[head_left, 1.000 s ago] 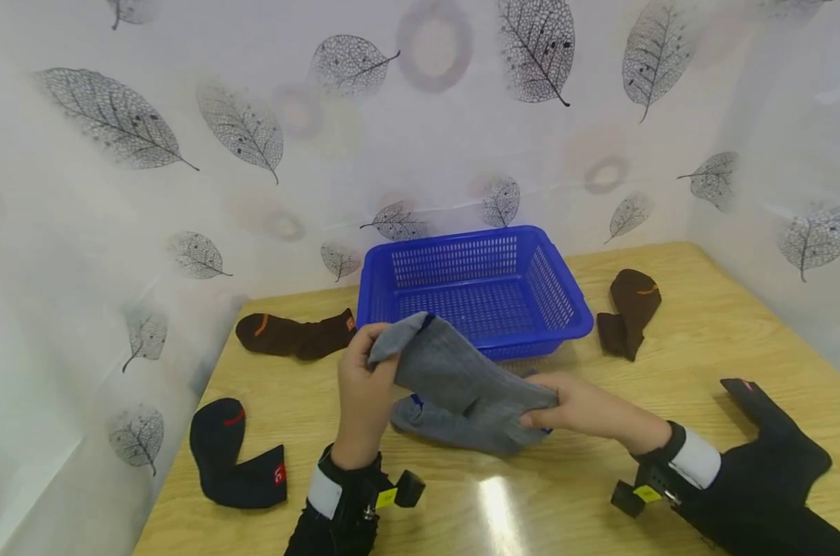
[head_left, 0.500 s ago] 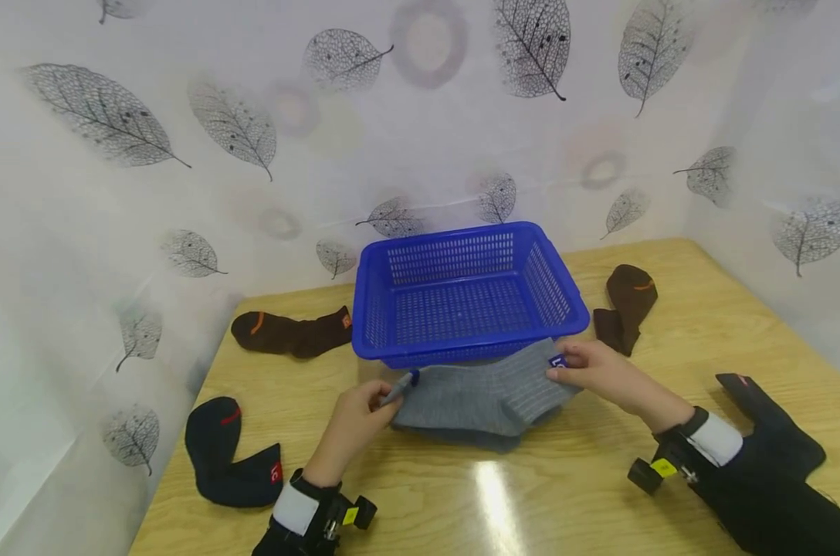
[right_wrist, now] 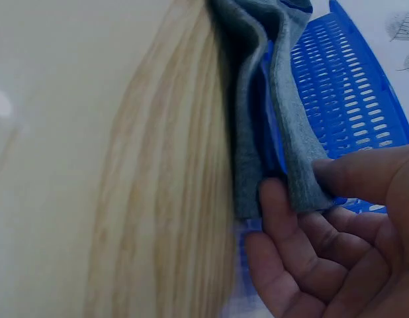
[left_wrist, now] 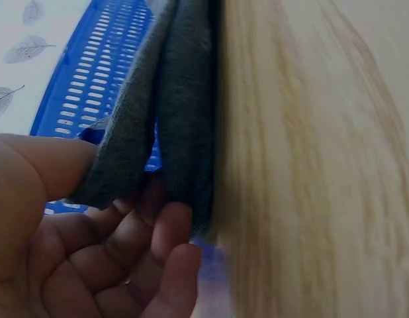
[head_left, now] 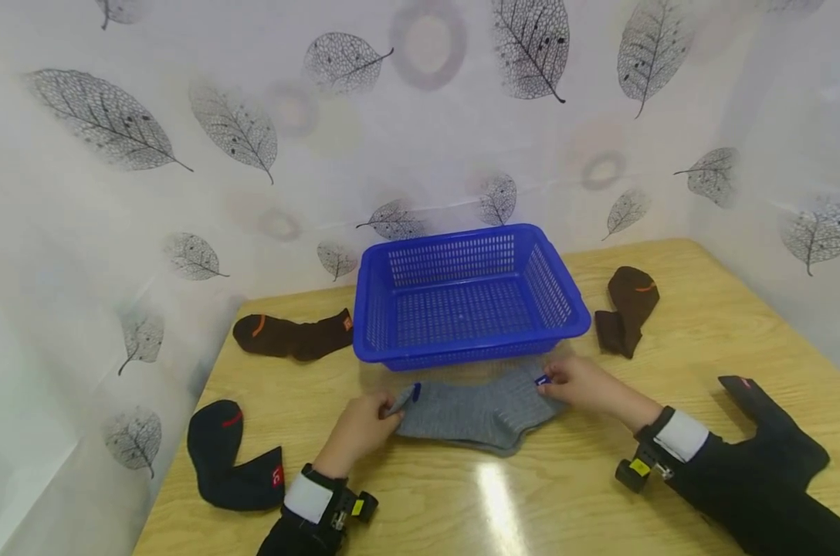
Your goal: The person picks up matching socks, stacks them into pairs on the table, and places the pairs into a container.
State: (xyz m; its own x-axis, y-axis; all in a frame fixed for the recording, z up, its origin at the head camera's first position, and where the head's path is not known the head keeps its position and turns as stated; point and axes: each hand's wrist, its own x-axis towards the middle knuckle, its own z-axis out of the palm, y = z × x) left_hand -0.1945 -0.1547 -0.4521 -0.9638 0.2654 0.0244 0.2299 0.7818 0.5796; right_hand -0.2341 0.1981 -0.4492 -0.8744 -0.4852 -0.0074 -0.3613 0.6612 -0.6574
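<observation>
Two grey socks lie one over the other in front of the basket. The upper grey sock has dark blue marks at its toe and cuff. Only a thin edge of the lower grey sock shows in the head view. My left hand pinches the upper sock's toe end. At the cuff end, beside the blue label, my right hand pinches it too. Both wrist views show a gap between the upper sock and the lower sock, with some fingers at the lower one's end.
A blue basket stands behind the socks. Brown socks lie on either side of it, one left and one right. A black sock is at the front left, another by my right sleeve. Patterned sheeting borders the table.
The upper grey sock has come down from the air, turned flat and been laid along the lower one. Both hands have lowered with it, still holding its ends.
</observation>
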